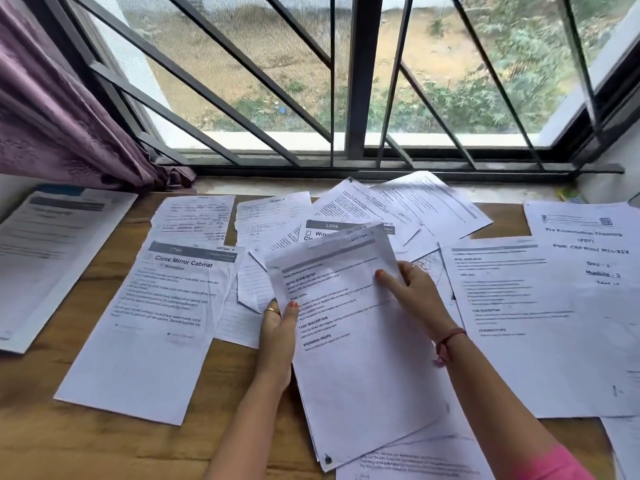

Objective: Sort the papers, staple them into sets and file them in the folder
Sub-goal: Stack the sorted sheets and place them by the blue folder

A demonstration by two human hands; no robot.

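A stapled set of printed sheets (356, 344) is lifted at the middle of the wooden table (86, 441), tilted with its staple at the lower corner. My left hand (277, 337) grips its left edge, thumb on top. My right hand (412, 289) pinches its right edge higher up, thumb on the page. Loose papers lie all around: a "Close Mirror Cabinet" sheet (156, 323) at the left, handwritten lined pages (194, 220) behind it, and printed sheets (519, 323) at the right. No stapler or folder shows.
A paper stack (45, 258) lies at the far left edge. More overlapping sheets (408, 206) spread under the barred window (360, 81). A purple curtain (59, 116) hangs at the left. Another sheet (415, 462) lies at the front edge under my right arm.
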